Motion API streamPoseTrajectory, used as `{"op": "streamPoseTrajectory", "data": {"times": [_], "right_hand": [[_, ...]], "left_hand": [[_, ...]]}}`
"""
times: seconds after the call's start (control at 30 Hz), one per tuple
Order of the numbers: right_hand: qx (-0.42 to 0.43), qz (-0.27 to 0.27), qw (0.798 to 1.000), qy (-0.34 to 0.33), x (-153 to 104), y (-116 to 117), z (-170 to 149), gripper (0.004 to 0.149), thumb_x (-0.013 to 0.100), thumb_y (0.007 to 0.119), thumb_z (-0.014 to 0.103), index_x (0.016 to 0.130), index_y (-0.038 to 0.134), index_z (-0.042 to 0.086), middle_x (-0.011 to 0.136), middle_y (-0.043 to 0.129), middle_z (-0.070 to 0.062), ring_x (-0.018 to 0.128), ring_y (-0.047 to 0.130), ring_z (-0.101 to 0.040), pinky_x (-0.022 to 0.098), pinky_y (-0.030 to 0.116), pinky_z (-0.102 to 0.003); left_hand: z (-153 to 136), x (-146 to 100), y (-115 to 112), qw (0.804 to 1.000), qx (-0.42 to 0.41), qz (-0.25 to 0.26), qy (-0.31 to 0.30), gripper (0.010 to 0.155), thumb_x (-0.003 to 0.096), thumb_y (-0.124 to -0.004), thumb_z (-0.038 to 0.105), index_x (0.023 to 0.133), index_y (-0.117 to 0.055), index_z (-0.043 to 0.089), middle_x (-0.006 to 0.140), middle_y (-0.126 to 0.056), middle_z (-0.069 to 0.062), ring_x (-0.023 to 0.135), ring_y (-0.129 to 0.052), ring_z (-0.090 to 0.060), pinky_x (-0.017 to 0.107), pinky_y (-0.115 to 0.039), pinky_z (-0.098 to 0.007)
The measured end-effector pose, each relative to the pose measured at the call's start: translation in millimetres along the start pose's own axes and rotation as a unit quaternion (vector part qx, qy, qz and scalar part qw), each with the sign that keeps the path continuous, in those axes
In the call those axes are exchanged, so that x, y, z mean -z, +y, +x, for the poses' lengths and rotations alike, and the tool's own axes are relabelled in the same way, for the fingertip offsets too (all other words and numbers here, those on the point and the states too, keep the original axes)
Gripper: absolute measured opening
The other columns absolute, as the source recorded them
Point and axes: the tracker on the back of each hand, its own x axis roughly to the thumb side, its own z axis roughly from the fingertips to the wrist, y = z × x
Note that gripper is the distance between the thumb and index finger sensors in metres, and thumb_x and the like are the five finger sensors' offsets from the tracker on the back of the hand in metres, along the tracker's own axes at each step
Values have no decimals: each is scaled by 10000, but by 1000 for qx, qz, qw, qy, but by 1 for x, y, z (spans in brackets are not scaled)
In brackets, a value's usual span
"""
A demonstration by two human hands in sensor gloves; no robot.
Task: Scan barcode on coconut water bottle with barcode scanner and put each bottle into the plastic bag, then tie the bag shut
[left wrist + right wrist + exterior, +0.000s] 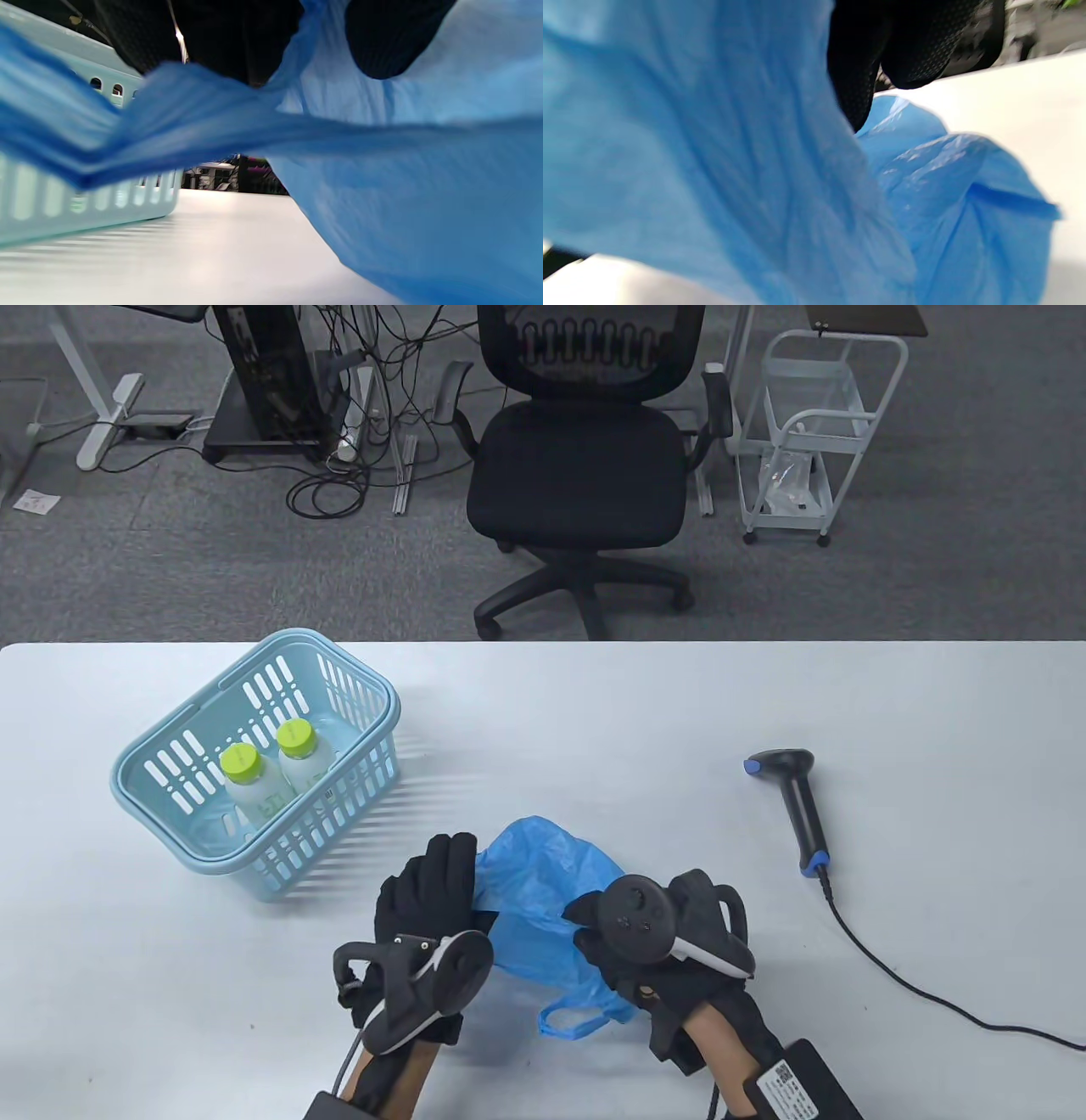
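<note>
Two coconut water bottles with lime-green caps (240, 768) (296, 742) stand upright in the light-blue basket (339, 814) at the table's left. A crumpled blue plastic bag (543, 891) lies near the front edge between my hands. My left hand (450, 857) holds its left side; in the left wrist view a strip of the bag (424, 190) runs between my fingers (220, 38) and thumb (382, 42). My right hand (590, 920) grips the bag's right side, with its fingers (865, 63) dug into the plastic (712, 169). The black barcode scanner (793, 806) lies untouched to the right.
The scanner's cable (891, 976) trails off toward the table's right front edge. One bag handle loop (577, 1022) lies on the table between my wrists. An office chair (585, 458) and a white cart (806, 432) stand on the floor beyond the table.
</note>
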Motion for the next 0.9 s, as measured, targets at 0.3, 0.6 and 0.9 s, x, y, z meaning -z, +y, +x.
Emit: {"op": "streamPoseTrajectory", "data": {"times": [0.3, 0.6, 0.9], "right_hand": [[-45, -126, 991, -16, -23, 3, -24, 604, 488, 873, 426, 1030, 611, 368, 1110, 618, -88, 992, 695, -404, 738, 543, -656], [-254, -79, 958, -110, -33, 14, 62, 387, 519, 732, 538, 877, 816, 417, 1201, 420, -165, 1051, 418, -569, 728, 411, -717], [-211, 116, 971, 6, -7, 33, 3, 783, 441, 731, 684, 1091, 588, 271, 1197, 466, -207, 1041, 465, -605, 719, 434, -737]], "left_hand": [[-31, 9, -4, 922, -377, -88, 13, 414, 649, -819, 360, 996, -867, 140, 697, -1049, 61, 332, -1053, -41, 348, -952, -410], [-8, 6, 6, 905, -401, -140, 14, 415, 650, -830, 354, 989, -880, 119, 624, -1059, 77, 222, -1013, -13, 256, -954, -369], [-23, 8, 2, 877, -414, -245, -8, 421, 649, -846, 349, 997, -879, 115, 615, -1060, 75, 214, -1006, -21, 248, -946, -371]]}}
